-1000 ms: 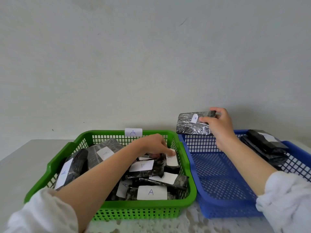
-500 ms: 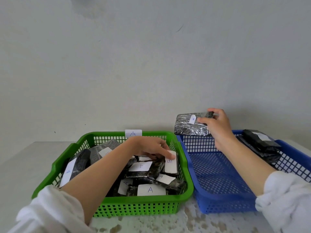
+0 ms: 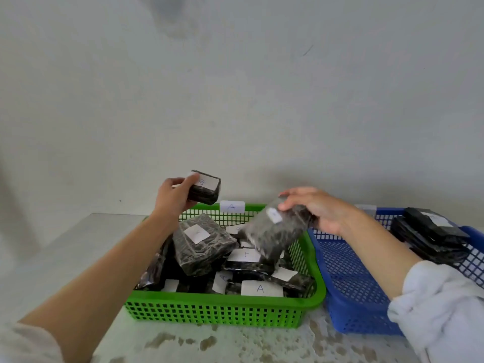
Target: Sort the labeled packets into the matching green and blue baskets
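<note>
Blotchy tabletop (image 3: 235, 344). My left grip (image 3: 175, 197) pinches the B packet (image 3: 205, 189), and my right grip (image 3: 319, 208) clutches a second packet (image 3: 275, 231) over the green basket (image 3: 222, 301). They look light, soft and slippery, so I'd hold both edges.

Left grip (image 3: 174, 197): raised, wrist bent slightly. Thumb lies on top and fingers curl beneath the near end of a dark packet (image 3: 205, 187), which juts out to the right of the grip. Left forearm (image 3: 104, 260) is bare, running up from the lower left. Left sleeve (image 3: 23, 344) is white, bunched near the elbow.

Right grip (image 3: 314, 208): well apart from the left grip, palm turned down. Fingers (image 3: 288, 203) lie over the upper end of a second packet (image 3: 272, 237), blurred, which hangs tilted below and left of the grip. Thumb hidden. Right forearm (image 3: 377, 255) is bare. Right sleeve (image 3: 440, 305) is white, pushed up.
</note>
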A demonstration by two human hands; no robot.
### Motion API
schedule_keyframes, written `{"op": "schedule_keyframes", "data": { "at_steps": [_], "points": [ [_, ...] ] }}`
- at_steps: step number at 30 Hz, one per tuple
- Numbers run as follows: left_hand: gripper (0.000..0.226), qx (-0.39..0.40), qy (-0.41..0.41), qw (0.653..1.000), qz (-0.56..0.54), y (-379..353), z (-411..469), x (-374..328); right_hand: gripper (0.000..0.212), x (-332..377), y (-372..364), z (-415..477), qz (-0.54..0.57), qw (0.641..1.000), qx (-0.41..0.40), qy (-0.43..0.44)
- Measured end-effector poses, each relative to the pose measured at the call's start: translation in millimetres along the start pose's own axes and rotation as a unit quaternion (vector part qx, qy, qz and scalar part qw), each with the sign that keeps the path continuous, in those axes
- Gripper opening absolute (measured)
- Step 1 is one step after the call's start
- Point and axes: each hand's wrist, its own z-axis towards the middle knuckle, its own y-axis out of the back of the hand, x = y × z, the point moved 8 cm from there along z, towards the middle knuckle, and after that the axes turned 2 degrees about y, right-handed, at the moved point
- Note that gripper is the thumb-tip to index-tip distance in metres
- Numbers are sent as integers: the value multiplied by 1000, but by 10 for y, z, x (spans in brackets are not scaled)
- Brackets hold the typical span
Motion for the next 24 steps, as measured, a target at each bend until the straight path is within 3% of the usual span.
{"op": "schedule_keyframes", "data": {
  "at_steps": [3,8,10,13,17,19,22,24],
  "points": [
    [32,-10,-3,1000,17,183,-18,4,30,-139,-423,22,-173,974,136,-42],
    [33,2,-15,1000,20,184,-28,-6,28,-140,-598,137,-291,940,176,-27],
    [34,6,-21,1000,23,142,-11,-15,29,-92,-537,220,-313,938,148,-11],
    [34,20,-33,999,32,41,25,-16,31,-24,-332,437,-335,941,35,19],
    [37,42,-32,998,43,-120,51,52,44,-188,-302,669,-497,867,-3,-37],
    [38,50,-28,998,39,-192,49,95,45,-247,-297,758,-520,852,-35,-47],
    [35,58,-27,998,27,-265,31,156,39,-301,-260,837,-484,871,-66,-50],
    [34,57,-29,998,22,-281,18,183,31,-324,-233,848,-403,911,-75,-48]
  ]
}}
